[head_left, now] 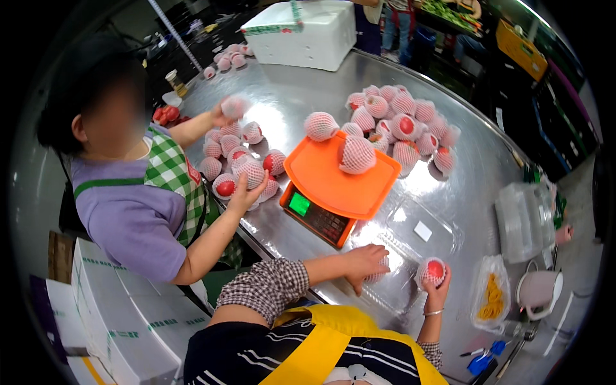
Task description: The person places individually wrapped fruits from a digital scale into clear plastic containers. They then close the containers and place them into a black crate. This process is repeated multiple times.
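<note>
Steel table near edge, under your chest | fruit beneath your left hand mostly hidden — fingers curled down over it, in the clear tray | your right hand grips a net-wrapped red fruit — just beside that tray's right edge

Surface: brushed sheet metal, glossy, mirrors lights. Scale tray: orange plastic, smooth, matt. Fruit sleeves: white foam netting, soft, ribbed. Fruit in right hand: red skin, shiny through mesh. Clamshell box: clear thin plastic, glossy. White crate: foam, matt, grainy. Co-worker's apron: checked woven cloth, matt.
</note>
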Demonstrator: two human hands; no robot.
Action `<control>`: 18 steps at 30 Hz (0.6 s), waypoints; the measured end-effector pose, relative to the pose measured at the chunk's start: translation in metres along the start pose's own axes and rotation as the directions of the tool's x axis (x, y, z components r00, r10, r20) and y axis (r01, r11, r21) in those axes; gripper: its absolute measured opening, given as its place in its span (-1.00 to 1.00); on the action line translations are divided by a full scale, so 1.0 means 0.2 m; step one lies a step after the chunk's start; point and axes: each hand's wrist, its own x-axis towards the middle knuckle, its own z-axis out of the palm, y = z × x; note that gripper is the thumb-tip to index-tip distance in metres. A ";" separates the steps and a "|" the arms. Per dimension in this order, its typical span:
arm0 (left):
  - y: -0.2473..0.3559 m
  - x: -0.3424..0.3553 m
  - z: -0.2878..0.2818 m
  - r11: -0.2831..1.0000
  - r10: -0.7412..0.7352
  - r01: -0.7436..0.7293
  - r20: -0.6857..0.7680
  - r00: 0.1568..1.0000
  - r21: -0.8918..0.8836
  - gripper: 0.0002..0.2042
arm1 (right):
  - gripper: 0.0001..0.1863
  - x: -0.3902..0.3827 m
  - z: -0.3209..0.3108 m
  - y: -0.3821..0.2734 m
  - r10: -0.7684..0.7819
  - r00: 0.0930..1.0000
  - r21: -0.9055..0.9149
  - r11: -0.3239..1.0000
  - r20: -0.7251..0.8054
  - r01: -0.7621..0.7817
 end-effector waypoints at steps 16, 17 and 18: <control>0.11 -0.04 0.06 0.995 -0.079 0.088 0.159 0.984 -0.050 -0.23 | -0.17 0.13 -0.14 0.10 -0.121 0.992 -0.296 0.949 -0.036 0.105; 0.11 -0.03 0.07 0.994 -0.092 0.099 0.139 0.986 -0.046 -0.22 | -0.17 0.13 -0.12 0.10 -0.118 0.993 -0.292 0.951 -0.030 0.104; 0.12 -0.01 0.06 0.991 -0.114 0.123 0.149 0.982 -0.051 -0.21 | -0.18 0.14 -0.10 0.09 -0.111 0.994 -0.284 0.954 -0.017 0.102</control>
